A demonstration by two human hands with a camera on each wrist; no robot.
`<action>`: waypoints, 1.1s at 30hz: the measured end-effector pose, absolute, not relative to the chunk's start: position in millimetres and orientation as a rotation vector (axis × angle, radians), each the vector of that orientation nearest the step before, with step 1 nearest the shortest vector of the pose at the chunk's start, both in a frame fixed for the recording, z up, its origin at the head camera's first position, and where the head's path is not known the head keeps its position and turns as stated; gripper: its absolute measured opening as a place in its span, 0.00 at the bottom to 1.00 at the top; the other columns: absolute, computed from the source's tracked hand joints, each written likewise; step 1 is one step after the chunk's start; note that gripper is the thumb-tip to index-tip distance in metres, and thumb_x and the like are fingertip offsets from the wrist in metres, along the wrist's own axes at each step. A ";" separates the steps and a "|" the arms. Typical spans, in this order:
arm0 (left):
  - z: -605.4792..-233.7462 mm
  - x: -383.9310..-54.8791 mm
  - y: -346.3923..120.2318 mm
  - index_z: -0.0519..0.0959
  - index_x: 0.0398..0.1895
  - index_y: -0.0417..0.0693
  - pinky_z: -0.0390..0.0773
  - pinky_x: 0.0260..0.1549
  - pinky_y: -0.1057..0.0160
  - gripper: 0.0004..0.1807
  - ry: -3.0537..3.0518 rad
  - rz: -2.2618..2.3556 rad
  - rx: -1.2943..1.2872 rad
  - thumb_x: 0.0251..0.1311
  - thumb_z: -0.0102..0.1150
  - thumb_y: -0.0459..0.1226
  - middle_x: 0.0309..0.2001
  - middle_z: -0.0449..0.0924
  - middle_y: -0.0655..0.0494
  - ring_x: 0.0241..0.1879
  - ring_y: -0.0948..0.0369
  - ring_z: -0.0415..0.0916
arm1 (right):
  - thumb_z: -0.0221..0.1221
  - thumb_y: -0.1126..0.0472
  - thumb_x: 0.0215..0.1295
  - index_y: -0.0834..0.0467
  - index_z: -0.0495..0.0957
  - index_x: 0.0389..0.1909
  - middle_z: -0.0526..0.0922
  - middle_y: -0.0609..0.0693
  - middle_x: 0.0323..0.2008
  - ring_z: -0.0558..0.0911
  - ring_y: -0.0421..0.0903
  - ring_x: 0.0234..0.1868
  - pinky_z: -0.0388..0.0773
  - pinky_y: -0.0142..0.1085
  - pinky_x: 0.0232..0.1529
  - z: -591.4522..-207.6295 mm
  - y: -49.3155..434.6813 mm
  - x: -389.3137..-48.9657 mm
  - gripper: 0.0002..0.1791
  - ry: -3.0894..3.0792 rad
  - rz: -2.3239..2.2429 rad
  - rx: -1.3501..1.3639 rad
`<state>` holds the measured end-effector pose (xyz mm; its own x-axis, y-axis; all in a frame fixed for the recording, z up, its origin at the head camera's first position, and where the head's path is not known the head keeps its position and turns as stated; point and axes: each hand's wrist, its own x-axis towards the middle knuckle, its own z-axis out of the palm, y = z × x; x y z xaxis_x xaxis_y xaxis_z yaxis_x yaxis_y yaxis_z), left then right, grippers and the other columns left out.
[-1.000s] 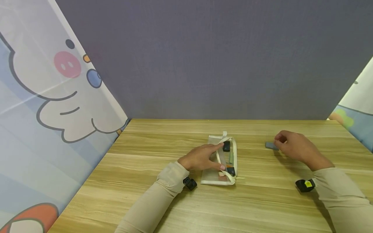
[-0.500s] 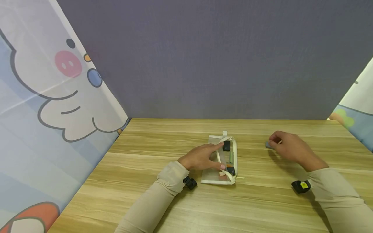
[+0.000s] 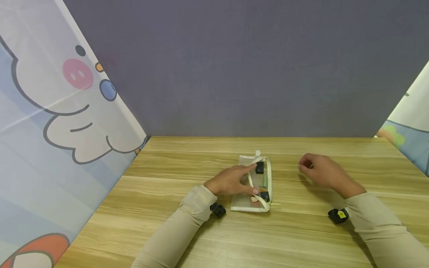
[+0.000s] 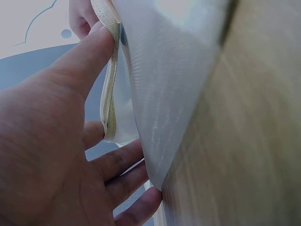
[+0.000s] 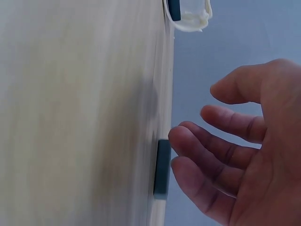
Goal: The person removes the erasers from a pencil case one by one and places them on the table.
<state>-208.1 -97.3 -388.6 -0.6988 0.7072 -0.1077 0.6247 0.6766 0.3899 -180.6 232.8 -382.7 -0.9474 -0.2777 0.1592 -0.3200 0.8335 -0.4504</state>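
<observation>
I'm seeing a zippered mesh pouch (image 3: pixel 244 203) lying on the table (image 3: pixel 161 175), one block (image 3: pixel 259 167) sitting in its far end, a second block (image 3: pixel 264 196) in its near end. The left hand (image 3: pixel 231 180) is resting across its left side; the right hand (image 3: pixel 323 171) is hovering farther right, a third block (image 5: pixel 162 169) lying near its fingertips. A partition (image 3: pixel 248 67) is standing behind the table.

My right hand (image 3: pixel 321 171) softly shadows the wood-grain tabletop (image 3: pixel 281 234) (blurred in wrist views); glare whitens the mesh pouch (image 4: pixel 162 75).

Left hand (image 3: pixel 231 180) bars pouch (image 3: pixel 254 180) from left; right approach free.
</observation>
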 end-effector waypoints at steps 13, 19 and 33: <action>-389.5 -207.7 -98.9 0.49 0.82 0.64 0.63 0.68 0.49 0.52 2.637 0.480 1.055 0.59 0.58 0.68 0.76 0.58 0.56 0.74 0.55 0.56 | 0.59 0.61 0.69 0.61 0.82 0.43 0.84 0.48 0.35 0.81 0.45 0.35 0.78 0.45 0.37 -387.0 208.5 -177.8 0.08 -2.905 0.763 0.552; -389.6 -208.2 -99.5 0.49 0.82 0.64 0.63 0.67 0.49 0.52 2.642 0.472 1.053 0.59 0.57 0.68 0.76 0.59 0.56 0.74 0.55 0.57 | 0.61 0.61 0.68 0.61 0.82 0.43 0.84 0.48 0.35 0.81 0.43 0.36 0.78 0.43 0.36 -389.6 197.5 -176.7 0.08 -2.905 0.803 0.590; -388.7 -207.3 -99.6 0.48 0.82 0.65 0.64 0.67 0.51 0.53 2.626 0.527 1.036 0.58 0.58 0.69 0.76 0.59 0.58 0.73 0.57 0.57 | 0.62 0.62 0.69 0.60 0.82 0.46 0.84 0.50 0.41 0.83 0.44 0.38 0.80 0.41 0.36 -387.0 178.7 -169.9 0.09 -2.892 0.861 0.710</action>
<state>-207.3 -99.6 -388.7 -0.7082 0.6968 -0.1138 0.5988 0.6782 0.4259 -169.9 178.7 -387.0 -0.8942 -0.4157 0.1661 -0.4388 0.7409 -0.5084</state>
